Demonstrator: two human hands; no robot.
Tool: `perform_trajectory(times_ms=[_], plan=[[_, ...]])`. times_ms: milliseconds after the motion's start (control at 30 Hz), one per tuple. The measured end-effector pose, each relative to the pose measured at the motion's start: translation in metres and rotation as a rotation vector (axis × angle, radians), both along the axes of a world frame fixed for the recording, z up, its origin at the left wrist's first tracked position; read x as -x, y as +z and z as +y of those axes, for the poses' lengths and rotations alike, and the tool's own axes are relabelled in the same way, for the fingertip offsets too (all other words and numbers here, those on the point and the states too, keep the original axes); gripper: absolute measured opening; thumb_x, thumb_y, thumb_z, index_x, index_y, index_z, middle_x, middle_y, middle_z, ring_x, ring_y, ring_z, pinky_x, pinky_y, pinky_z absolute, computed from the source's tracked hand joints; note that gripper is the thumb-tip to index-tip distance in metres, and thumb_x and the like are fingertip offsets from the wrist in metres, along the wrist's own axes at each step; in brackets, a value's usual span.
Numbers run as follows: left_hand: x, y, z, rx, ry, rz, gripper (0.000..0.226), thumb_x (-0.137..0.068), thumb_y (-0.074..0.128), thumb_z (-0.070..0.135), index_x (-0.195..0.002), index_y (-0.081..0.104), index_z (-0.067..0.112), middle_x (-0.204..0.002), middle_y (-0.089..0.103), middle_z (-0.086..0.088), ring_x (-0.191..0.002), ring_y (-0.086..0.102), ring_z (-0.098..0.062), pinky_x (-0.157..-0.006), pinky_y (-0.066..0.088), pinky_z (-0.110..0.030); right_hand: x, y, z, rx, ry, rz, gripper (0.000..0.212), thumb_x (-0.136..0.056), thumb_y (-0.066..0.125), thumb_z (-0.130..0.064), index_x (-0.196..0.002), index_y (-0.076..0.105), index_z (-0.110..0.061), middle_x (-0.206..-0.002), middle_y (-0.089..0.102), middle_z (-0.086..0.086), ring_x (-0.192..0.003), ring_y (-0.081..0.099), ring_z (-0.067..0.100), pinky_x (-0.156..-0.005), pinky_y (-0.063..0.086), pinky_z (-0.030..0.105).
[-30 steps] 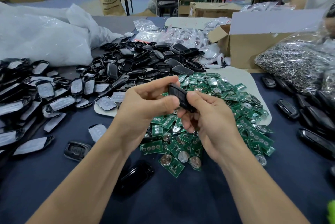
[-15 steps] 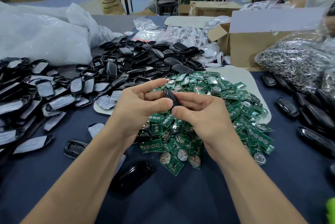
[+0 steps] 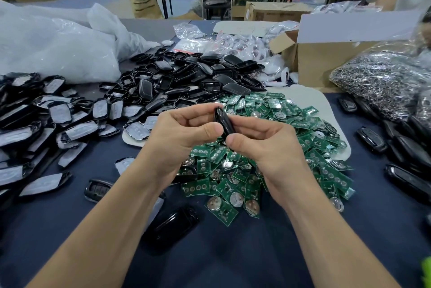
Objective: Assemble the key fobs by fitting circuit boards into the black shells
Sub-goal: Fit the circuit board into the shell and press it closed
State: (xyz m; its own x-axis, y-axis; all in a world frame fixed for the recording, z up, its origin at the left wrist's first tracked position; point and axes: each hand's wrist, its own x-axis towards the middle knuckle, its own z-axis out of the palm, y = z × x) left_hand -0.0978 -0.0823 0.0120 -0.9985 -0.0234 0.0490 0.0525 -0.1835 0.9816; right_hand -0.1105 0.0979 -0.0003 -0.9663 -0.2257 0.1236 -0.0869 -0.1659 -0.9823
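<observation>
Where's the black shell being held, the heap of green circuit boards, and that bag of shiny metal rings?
black shell point(image 3: 223, 124): head view, its glossy curved back.
green circuit boards point(image 3: 324, 166): head view, right part of the heap.
bag of metal rings point(image 3: 382, 82): head view, middle of the bag.

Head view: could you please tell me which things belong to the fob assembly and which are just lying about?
Job: black fob, pinched by left hand and right hand; green circuit boards; black shells.
Lying about: white plastic bag; cardboard box; bag of metal rings.
</observation>
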Motion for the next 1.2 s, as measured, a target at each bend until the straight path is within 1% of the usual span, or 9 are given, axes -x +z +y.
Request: perform_trajectory(times_ms=[233,433,500,633,733,833,1000,1133,1200], plan=[[-0.001,-0.001,0.004,0.033,0.012,0.057,0.046,-0.066,0.081,0.009,-0.111,0.077,0.010,-0.103,0.081,-0.013,-0.097,0.077,-0.023,-0.088,0.058,-0.025,0.002,-0.002,0.003,-0.060,-0.012,0.025,0.041,-0.070,0.088,0.007,-0.095,0.083,-0.026,-0.092,0.082,-0.001,-0.088,0.079,0.016,-0.075,0.061,0.023],[-0.003,0.000,0.003,0.033,0.012,0.068,0.044,-0.068,0.081,0.009,-0.111,0.078,0.010,-0.104,0.080,-0.015,-0.099,0.077,-0.025,-0.087,0.058,-0.024,0.000,-0.001,0.001,-0.173,-0.085,0.052,0.039,-0.070,0.091,-0.001,-0.096,0.083,-0.028,-0.090,0.081,-0.008,-0.088,0.078,0.010,-0.082,0.062,0.030],[-0.004,0.001,0.003,0.054,0.015,0.061,0.040,-0.068,0.082,0.015,-0.108,0.080,0.014,-0.104,0.080,-0.014,-0.097,0.076,-0.024,-0.084,0.059,-0.024,-0.002,-0.001,-0.001,-0.230,-0.129,0.080,0.040,-0.069,0.092,-0.004,-0.098,0.082,-0.030,-0.089,0.080,-0.013,-0.086,0.077,0.005,-0.082,0.062,0.025],[-0.004,0.002,0.006,0.114,0.113,0.009,0.021,-0.076,0.079,0.031,-0.093,0.086,0.020,-0.097,0.078,-0.020,-0.073,0.067,-0.015,-0.072,0.059,-0.023,-0.007,-0.001,-0.005,-0.369,-0.218,0.178,0.045,-0.070,0.090,-0.005,-0.102,0.081,-0.035,-0.087,0.077,-0.024,-0.081,0.074,-0.007,-0.075,0.056,0.009],[-0.002,-0.001,0.006,0.159,0.191,-0.061,0.012,-0.092,0.074,0.021,-0.088,0.085,0.015,-0.087,0.080,-0.014,-0.069,0.072,-0.016,-0.066,0.061,-0.023,-0.010,-0.004,-0.008,-0.487,-0.274,0.230,0.044,-0.073,0.087,-0.006,-0.108,0.081,-0.032,-0.088,0.077,-0.021,-0.078,0.073,-0.007,-0.073,0.055,0.008],[-0.002,-0.001,0.006,0.193,0.197,-0.129,0.011,-0.095,0.073,0.013,-0.090,0.082,0.011,-0.085,0.081,-0.012,-0.072,0.077,-0.019,-0.062,0.061,-0.023,-0.011,-0.005,-0.011,-0.573,-0.302,0.250,0.043,-0.074,0.085,-0.007,-0.110,0.081,-0.031,-0.093,0.075,-0.024,-0.079,0.072,-0.006,-0.073,0.058,0.011],[-0.002,-0.001,0.008,0.172,0.200,-0.138,0.017,-0.094,0.071,0.000,-0.084,0.080,0.010,-0.083,0.080,-0.016,-0.076,0.079,-0.026,-0.062,0.063,-0.026,-0.013,-0.005,-0.015,-0.665,-0.356,0.284,0.043,-0.076,0.083,-0.006,-0.110,0.081,-0.033,-0.096,0.080,-0.009,-0.075,0.072,0.006,-0.079,0.064,0.030],[-0.002,-0.001,0.011,0.152,0.202,-0.092,0.024,-0.092,0.071,-0.004,-0.078,0.082,0.012,-0.083,0.079,-0.017,-0.077,0.079,-0.027,-0.063,0.063,-0.026,-0.012,-0.004,-0.016,-0.633,-0.372,0.267,0.045,-0.077,0.080,-0.002,-0.106,0.080,-0.036,-0.078,0.066,-0.028,-0.069,0.068,0.005,-0.073,0.064,0.032],[-0.002,-0.002,0.012,0.148,0.196,-0.060,0.028,-0.092,0.071,-0.005,-0.076,0.083,0.015,-0.083,0.079,-0.015,-0.078,0.079,-0.026,-0.064,0.063,-0.026,-0.011,-0.005,-0.016,-0.609,-0.386,0.273,0.045,-0.077,0.079,-0.001,-0.105,0.079,-0.036,-0.076,0.061,-0.032,-0.070,0.069,0.004,-0.075,0.064,0.034]])
